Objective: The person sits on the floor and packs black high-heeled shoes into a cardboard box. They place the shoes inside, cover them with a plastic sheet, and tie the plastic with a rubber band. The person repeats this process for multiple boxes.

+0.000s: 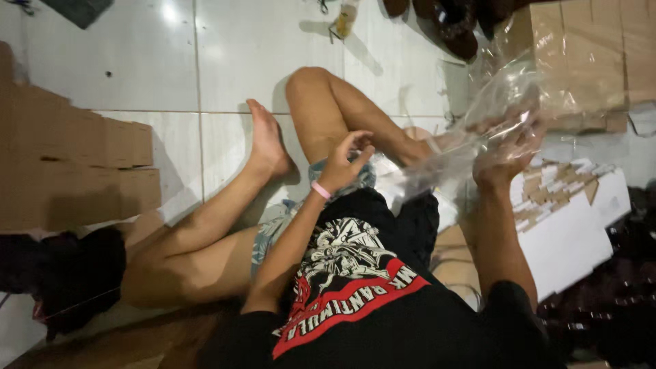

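Head view, person seated on the tiled floor, legs stretched toward 12 o'clock.

- 9 o'clock: stack of flat brown cardboard on the floor, untouched. A dark bundle lies below it at 8 o'clock.
- Left of centre: bare foot resting on the tile, knee raised beside it.
- Centre: left hand, with a pink wristband, raised over the lap. The fingers are half curled and apart, and nothing is seen between them. It is near the lower tail of the clear plastic bag. Contact cannot be confirmed.
- 12 o'clock: small bottle and dark shoes on the floor, well apart from both hands.
- 2 o'clock: the clear plastic bag is held up in the air, crumpled and stretched from the right hand down toward the lap. The right hand is closed on the film, fingers showing through it. The picture is blurred here, so the exact pinch is not readable.
- 1 to 2 o'clock, behind the bag: brown carton.
- 3 o'clock: pile of flat white cartons under the right forearm, not touched.

Progress, as a judgement: the bag looks empty and not yet spread open, with only one hand firmly on it. Nothing appears loaded or sealed. Both piles look undisturbed, so the work seems to be at an early stage.
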{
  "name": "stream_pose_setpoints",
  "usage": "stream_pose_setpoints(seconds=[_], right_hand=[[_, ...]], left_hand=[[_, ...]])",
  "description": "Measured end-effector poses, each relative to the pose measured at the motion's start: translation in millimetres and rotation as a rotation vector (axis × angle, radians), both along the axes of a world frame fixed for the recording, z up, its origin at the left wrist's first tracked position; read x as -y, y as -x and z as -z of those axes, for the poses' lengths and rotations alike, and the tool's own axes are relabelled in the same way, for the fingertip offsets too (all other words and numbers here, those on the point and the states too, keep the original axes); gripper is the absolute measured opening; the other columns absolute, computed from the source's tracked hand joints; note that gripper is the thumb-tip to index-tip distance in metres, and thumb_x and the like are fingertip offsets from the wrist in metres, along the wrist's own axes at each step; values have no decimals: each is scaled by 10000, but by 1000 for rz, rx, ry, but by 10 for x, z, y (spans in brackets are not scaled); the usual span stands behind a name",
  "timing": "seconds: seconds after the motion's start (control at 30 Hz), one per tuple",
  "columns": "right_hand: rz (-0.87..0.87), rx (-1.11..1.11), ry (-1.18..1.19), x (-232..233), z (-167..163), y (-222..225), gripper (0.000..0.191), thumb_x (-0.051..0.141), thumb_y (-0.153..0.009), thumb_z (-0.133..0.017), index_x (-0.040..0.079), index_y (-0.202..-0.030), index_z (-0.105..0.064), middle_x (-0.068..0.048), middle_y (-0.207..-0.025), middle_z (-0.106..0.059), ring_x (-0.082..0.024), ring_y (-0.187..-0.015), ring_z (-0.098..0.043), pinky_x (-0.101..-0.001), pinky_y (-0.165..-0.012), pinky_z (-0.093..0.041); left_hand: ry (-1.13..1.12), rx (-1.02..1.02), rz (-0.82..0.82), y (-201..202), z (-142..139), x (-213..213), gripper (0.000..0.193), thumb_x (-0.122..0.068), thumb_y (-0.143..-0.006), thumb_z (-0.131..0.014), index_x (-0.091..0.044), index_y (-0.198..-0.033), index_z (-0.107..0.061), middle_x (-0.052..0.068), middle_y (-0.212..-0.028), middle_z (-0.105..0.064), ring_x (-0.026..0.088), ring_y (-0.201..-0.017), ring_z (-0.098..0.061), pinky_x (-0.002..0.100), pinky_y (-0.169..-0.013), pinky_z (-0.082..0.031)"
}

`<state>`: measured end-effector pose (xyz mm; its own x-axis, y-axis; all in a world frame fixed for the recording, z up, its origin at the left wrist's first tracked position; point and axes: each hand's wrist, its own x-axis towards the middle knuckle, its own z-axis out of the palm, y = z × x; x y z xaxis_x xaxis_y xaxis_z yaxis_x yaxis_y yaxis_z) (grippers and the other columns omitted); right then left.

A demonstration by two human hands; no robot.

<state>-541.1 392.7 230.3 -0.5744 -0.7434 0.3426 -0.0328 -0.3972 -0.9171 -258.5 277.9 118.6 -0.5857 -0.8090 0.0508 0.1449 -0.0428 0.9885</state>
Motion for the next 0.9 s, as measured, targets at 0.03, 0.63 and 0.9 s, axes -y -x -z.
stream_pose_setpoints(seconds=[0.03,0.63,0.9], right_hand=[[-79,193,63,232,-153,-116,391,209,-1035,-675,177,-1375,-486,-36,-1168,-550,-203,-988,-619,-406,-868,-609],[-1129,745,-207,2541,-613,-3154,399,461,-1051,-622,215,-1359,-558,27,-867,-534,-179,-835,-573,-403,-800,-507],[-880,582,-191,3043,-418,-3011,373,421,-1111,-536,170,-1386,-553,21,-955,-551,-124,-825,-572,-340,-718,-520]], left_hand=[[-20,-51,-11,-75,-76,26,411,-191,-1009,-686,-47,-1377,-573,80,-1195,-662,179,-1114,-652,315,-926,-557],[680,288,-1031,-1993,-1655,407,456,-43,-860,-787,-12,-1289,-637,154,-1272,-658,296,-1222,-635,375,-1011,-543],[87,217,-848,-2525,-1336,100,303,-65,-990,-625,-33,-1282,-697,146,-939,-760,203,-829,-740,286,-717,-570]])
